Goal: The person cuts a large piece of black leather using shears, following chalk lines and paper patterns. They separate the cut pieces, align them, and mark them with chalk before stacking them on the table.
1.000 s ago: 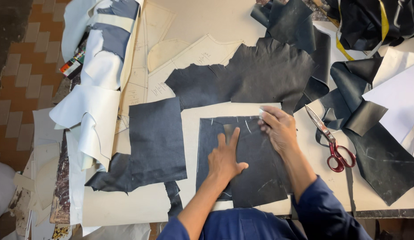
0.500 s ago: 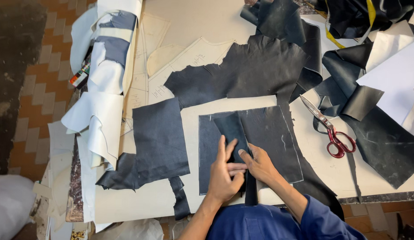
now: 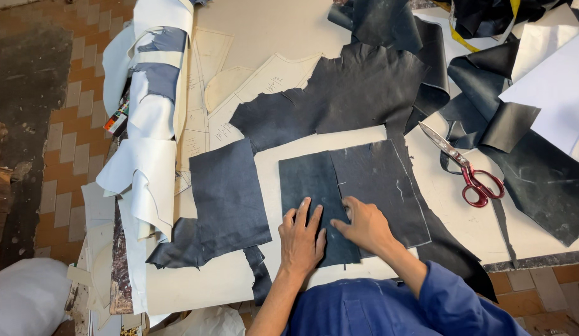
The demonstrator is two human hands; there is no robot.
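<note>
A dark leather panel [image 3: 376, 186] lies flat near the table's front edge, with a second, slightly bluer piece [image 3: 311, 180] laid over its left part. My left hand [image 3: 301, 239] presses flat on the lower end of that bluer piece, fingers spread. My right hand [image 3: 364, 225] rests beside it, fingers curled, pinching or pressing the edge where the two pieces meet. Whether it grips the edge is unclear.
Red-handled scissors [image 3: 467, 171] lie to the right. Another dark leather piece [image 3: 227, 193] sits to the left, a large hide [image 3: 358, 90] behind. Paper patterns [image 3: 240, 93] and white and blue scraps [image 3: 149, 118] cover the left side. Black leather scraps [image 3: 526, 168] spread at right.
Both hands have come back toward the front edge. The right hand left the panel's top corner, and a bluer leather piece now lies flat over the panel's left part.
</note>
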